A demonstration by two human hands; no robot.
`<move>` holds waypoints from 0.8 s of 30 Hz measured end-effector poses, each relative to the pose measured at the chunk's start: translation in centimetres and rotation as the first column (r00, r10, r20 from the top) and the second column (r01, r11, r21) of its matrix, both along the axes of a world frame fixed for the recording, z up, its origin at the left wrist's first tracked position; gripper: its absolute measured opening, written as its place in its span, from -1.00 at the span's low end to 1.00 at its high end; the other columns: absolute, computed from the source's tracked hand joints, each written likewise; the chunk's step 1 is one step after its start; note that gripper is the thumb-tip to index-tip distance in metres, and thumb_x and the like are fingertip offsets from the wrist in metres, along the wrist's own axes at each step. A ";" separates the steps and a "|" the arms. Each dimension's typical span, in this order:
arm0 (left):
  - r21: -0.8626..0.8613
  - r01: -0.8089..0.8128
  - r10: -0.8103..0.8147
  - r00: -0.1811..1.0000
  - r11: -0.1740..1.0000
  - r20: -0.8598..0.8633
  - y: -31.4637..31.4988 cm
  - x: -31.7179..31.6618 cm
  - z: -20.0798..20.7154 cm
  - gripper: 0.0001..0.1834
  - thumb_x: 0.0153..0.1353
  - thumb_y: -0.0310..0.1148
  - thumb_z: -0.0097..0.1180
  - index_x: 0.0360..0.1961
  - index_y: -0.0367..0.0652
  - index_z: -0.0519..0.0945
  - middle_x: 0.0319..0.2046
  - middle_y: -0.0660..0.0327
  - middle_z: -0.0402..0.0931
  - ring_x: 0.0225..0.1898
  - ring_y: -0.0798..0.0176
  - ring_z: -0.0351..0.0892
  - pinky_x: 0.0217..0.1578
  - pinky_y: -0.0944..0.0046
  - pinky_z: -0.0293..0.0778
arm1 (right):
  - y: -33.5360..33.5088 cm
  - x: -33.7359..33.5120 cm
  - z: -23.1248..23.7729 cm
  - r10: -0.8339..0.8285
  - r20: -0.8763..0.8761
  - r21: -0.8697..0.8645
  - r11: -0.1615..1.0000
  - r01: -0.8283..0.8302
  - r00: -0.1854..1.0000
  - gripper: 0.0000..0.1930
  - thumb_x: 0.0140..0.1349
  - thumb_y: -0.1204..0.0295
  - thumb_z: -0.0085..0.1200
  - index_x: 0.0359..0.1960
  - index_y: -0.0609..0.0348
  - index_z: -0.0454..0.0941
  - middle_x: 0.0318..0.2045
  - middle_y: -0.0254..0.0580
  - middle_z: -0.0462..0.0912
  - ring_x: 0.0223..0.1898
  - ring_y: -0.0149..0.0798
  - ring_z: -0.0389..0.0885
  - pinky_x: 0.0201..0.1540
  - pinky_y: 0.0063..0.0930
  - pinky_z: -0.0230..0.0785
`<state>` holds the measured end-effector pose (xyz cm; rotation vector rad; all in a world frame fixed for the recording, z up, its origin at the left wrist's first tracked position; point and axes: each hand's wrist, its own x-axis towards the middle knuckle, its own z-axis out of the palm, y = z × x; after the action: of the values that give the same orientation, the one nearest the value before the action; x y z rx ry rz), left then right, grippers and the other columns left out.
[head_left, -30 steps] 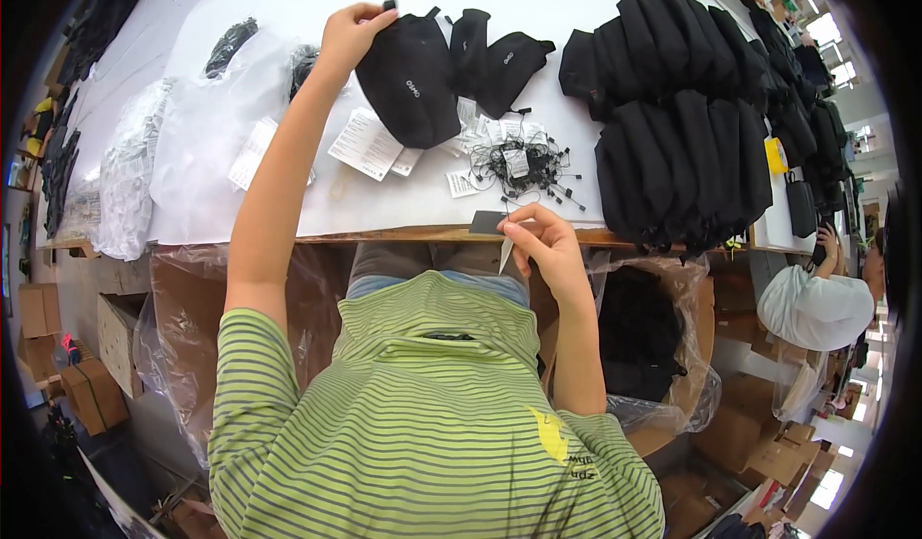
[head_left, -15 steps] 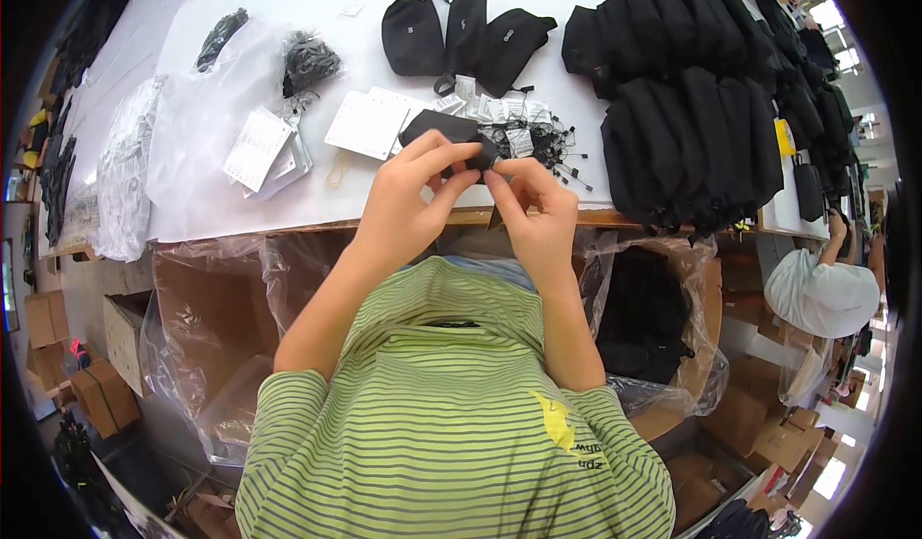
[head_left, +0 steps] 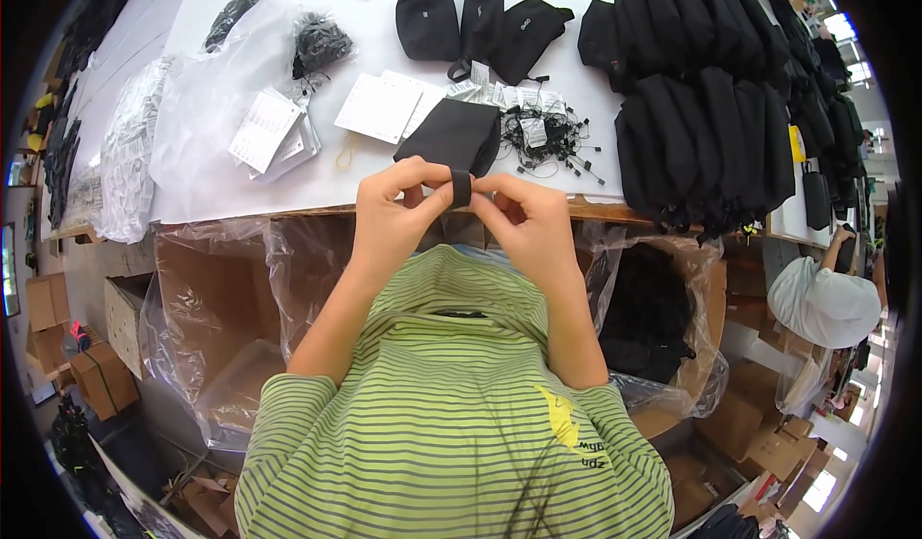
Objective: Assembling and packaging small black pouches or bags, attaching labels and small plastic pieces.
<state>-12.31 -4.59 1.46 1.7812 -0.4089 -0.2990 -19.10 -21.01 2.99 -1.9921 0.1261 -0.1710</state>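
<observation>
A black fabric pouch (head_left: 449,136) lies at the table's near edge, its strap loop (head_left: 462,190) toward me. My left hand (head_left: 396,215) is closed, with thumb and forefinger pinching the loop from the left. On the loop's other side, the thumb and forefinger of my right hand (head_left: 530,220) are pressed together right against it. Whatever those right fingertips hold is too small to make out. Just beyond the right hand lies a tangle of black hang-tag cords (head_left: 552,141), with white printed labels (head_left: 523,97) among them.
Three black pouches (head_left: 427,23) lie farther back, and stacked pouches (head_left: 706,141) fill the right side. White cards (head_left: 373,107), a bag of black cords (head_left: 320,45) and clear plastic (head_left: 206,126) lie left. Plastic-lined boxes (head_left: 216,299) stand below the table edge; a person (head_left: 816,299) sits at right.
Both hands have come nearer to me, off the pouch's body. More of the pouch now shows, and its strap loop stands up between my fingertips.
</observation>
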 end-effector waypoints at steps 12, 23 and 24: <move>-0.479 -0.033 -0.095 0.966 0.877 -0.241 -0.8 -1.8 3.2 -0.93 0.24 -0.51 0.11 -0.28 -0.28 0.54 -0.61 0.36 0.45 -0.61 0.59 0.30 -0.56 0.56 0.18 | -2.3 -1.3 0.4 -0.190 0.165 0.848 0.528 -0.042 0.968 -0.89 0.21 0.56 0.13 -0.28 0.21 0.45 -0.36 -0.17 0.64 -0.28 -0.41 0.61 -0.18 -0.60 0.39; -0.141 0.134 -0.140 0.990 0.981 -0.032 -1.4 -2.3 3.7 -0.95 0.16 -0.49 0.16 -0.38 -0.24 0.56 -0.76 0.50 0.09 -0.67 0.62 -0.04 -0.63 0.46 -0.14 | -1.0 -1.7 -0.4 -0.135 0.074 0.763 0.645 0.031 0.988 -0.92 0.17 0.60 0.18 -0.39 0.31 0.51 -0.35 -0.05 0.69 -0.31 -0.37 0.65 -0.18 -0.55 0.50; -0.120 0.129 -0.133 0.991 0.984 -0.020 -1.4 -2.2 3.7 -0.95 0.15 -0.49 0.17 -0.39 -0.23 0.56 -0.76 0.50 0.07 -0.67 0.61 -0.06 -0.63 0.45 -0.14 | -1.0 -1.6 -0.4 -0.135 0.069 0.759 0.650 0.036 0.988 -0.92 0.16 0.59 0.20 -0.40 0.32 0.53 -0.36 -0.07 0.69 -0.32 -0.40 0.64 -0.19 -0.56 0.49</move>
<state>-14.55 -6.00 5.12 1.6349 -0.5148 -0.3843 -20.72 -21.98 2.62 -1.1189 0.1807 -0.2508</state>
